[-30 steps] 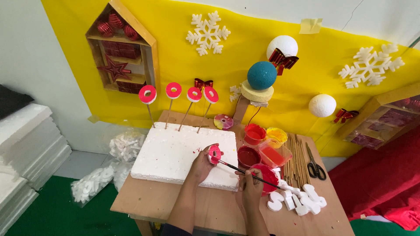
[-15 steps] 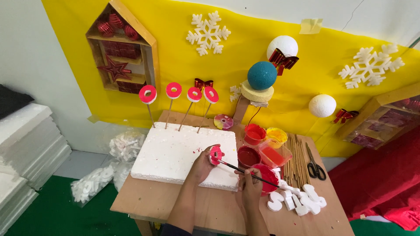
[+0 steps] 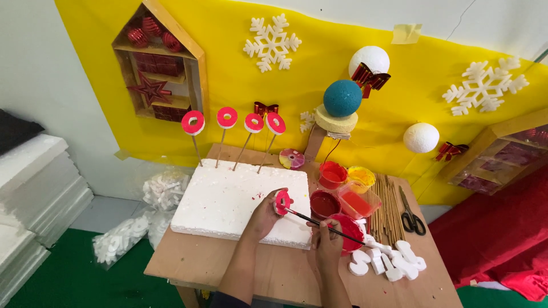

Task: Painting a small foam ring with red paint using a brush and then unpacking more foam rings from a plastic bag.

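My left hand (image 3: 264,215) holds a small foam ring (image 3: 282,202), mostly painted red, over the front right part of a white foam slab (image 3: 228,199). My right hand (image 3: 326,242) grips a thin paintbrush (image 3: 317,222) whose tip touches the ring. Several finished red rings on sticks (image 3: 234,122) stand stuck into the slab's far edge. A round red paint pot (image 3: 324,203) sits just right of the ring, and another red pot (image 3: 349,231) lies under the brush handle.
On the wooden table (image 3: 274,274), more paint cups (image 3: 348,178), a bundle of wooden skewers (image 3: 386,206), scissors (image 3: 411,214) and white foam pieces (image 3: 388,262) lie at the right. A teal ball on a stand (image 3: 341,102) rises behind. Bags of foam bits (image 3: 142,217) rest on the floor at left.
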